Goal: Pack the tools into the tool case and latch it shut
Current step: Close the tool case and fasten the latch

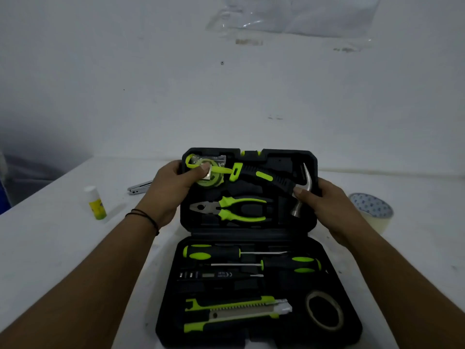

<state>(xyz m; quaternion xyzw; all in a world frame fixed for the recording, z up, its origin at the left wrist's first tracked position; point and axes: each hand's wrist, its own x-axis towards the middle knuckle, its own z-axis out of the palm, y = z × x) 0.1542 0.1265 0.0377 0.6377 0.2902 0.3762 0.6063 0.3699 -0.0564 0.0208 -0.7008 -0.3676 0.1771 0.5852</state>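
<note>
While the tool case (249, 238) lay open on the table (63, 248), my left hand (173, 182) gripped the lid's left edge, thumb pressing the tape measure (210, 176); my right hand (324, 205) gripped the right edge, thumb at the hammer (271, 180); I judged both tools needed seating before closing the lid evenly.

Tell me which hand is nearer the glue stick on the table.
Left. The left hand holds the case lid's left edge, on the glue stick's side of the case; the right hand is at the lid's far right edge.
</note>
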